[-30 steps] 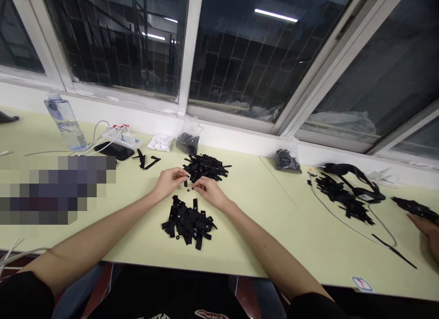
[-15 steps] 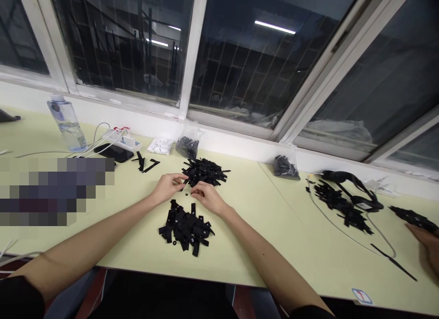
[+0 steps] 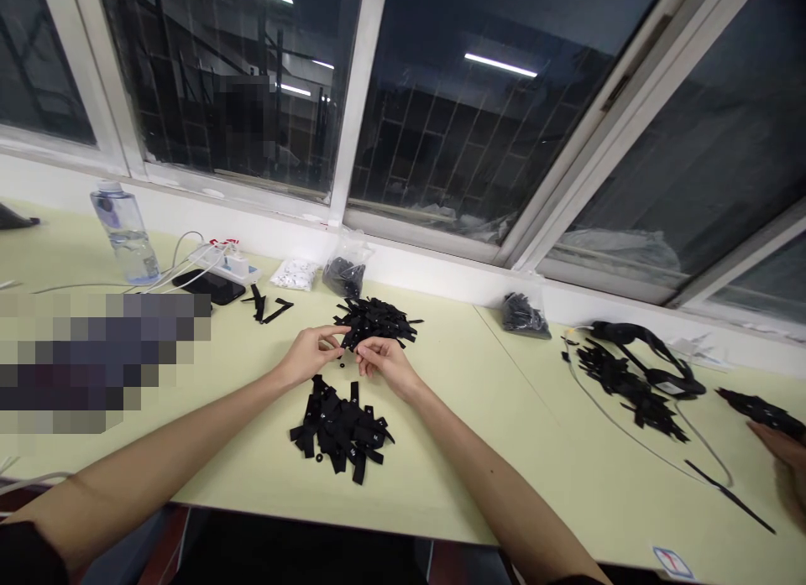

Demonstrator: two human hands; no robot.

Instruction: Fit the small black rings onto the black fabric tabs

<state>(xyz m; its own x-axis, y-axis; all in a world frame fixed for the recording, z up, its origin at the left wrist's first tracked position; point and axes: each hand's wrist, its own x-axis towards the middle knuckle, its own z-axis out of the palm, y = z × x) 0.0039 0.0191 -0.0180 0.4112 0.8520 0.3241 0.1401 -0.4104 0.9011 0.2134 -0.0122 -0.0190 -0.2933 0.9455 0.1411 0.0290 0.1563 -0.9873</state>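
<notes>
My left hand [image 3: 308,356] is curving inward, thumb and forefinger tips parted, and my right hand [image 3: 389,368] is facing it, thumb and forefinger drawn close together. Whether either is pinching a black piece I can't tell, because the far pile of black strips [image 3: 381,318] is lying dark right behind my fingertips. That poor contrast could be making me misjudge a grip and drop something unnoticed.

Just below my fingers a small black ring [image 3: 342,365] is lying loose on the worktop [image 3: 466,430]; a brushing fingertip could be enough to send it skidding. Nearer the front edge, the near pile of black strips [image 3: 343,434] is spreading between my forearms, with a second ring [image 3: 319,457] sitting at its lower left. If I'm dropping a wrist or dragging a sleeve, strips could be sliding toward that edge or the two piles mingling.

Toward the back edge, a clear bag [image 3: 345,270] is standing beside a white packet [image 3: 295,274]; a careless reach could be tipping it. By the right edge, another person's hand [image 3: 781,446] is resting near more black pieces [image 3: 761,410], well apart from mine.
</notes>
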